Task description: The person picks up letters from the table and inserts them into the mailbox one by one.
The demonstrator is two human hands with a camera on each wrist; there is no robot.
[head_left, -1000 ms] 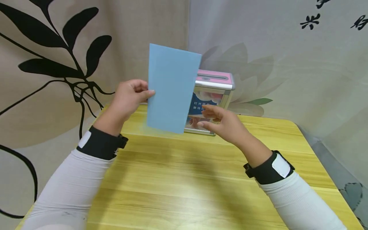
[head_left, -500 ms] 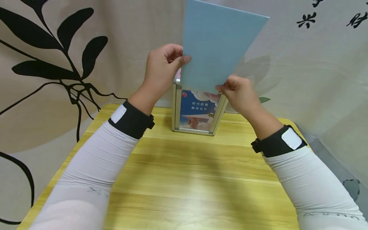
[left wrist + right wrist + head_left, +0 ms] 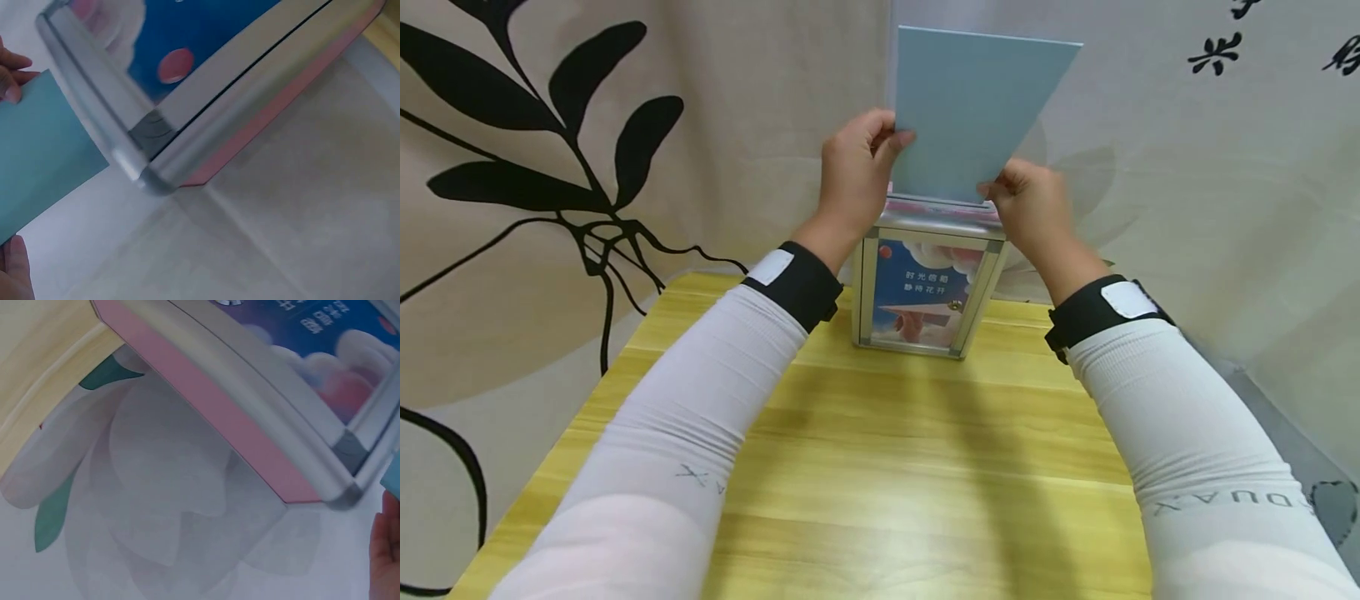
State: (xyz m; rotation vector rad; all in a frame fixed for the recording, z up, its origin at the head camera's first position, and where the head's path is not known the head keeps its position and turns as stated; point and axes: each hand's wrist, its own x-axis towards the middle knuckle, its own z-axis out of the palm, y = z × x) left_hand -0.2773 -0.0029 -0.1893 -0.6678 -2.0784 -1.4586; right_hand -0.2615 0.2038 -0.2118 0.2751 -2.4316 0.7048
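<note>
A flat light-blue card (image 3: 973,112), like an envelope or stiff sheet, stands nearly upright above a metal-framed box (image 3: 865,287) with a pink top and a slot. My left hand (image 3: 857,171) pinches the card's left edge between thumb and fingers. Near its lower right corner, my right hand (image 3: 1037,204) pinches it too. The card's bottom edge is right at the slot in the box's top. In the left wrist view the card (image 3: 47,147) shows beside the box's corner, with fingertips at both edges. The right wrist view catches only a sliver of the card (image 3: 392,478).
The box stands near the back edge of a yellow wooden table (image 3: 925,450). Its front panel (image 3: 917,287) carries a blue picture with white lettering and a small lock. Behind hangs a pale curtain (image 3: 775,100) with printed leaves and black characters.
Both hands have brought the card from the left to over the box. The right hand, free at first, took hold of its lower right corner. The card then came down to the slot.
</note>
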